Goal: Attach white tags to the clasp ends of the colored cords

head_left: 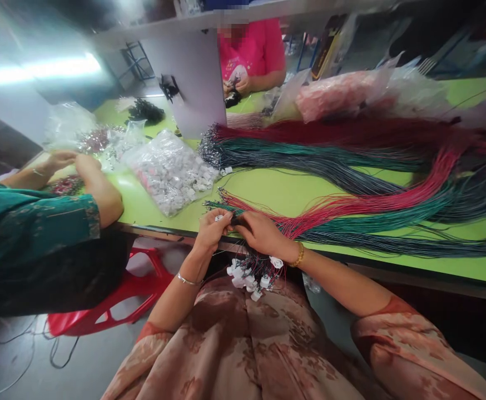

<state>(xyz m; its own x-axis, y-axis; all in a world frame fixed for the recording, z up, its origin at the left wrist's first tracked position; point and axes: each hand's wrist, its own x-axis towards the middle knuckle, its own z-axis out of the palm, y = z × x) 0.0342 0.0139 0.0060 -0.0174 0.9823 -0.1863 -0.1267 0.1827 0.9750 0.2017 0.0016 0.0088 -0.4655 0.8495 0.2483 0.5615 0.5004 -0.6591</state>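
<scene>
At the table's front edge, my left hand (210, 229) is closed in a pinch on a small white plastic connector (218, 218). My right hand (263, 233) meets it fingertip to fingertip, closed on a thin dark wire end; the exact contact is too small to make out. Below my hands, over my lap, hangs a cluster of wires with white connectors (247, 276). Just beyond my hands lie the metal-tipped ends of red wires (351, 205), green wires (376, 220) and black wires (385, 246), running right along the table.
A clear bag of white connectors (180, 178) lies left of centre on the green table (276, 180). More wire bundles (330, 133) and a bag of pink pieces (338, 94) are behind. Co-workers sit at left and across, beside an upright panel (193, 83). A red stool (143, 289) stands left.
</scene>
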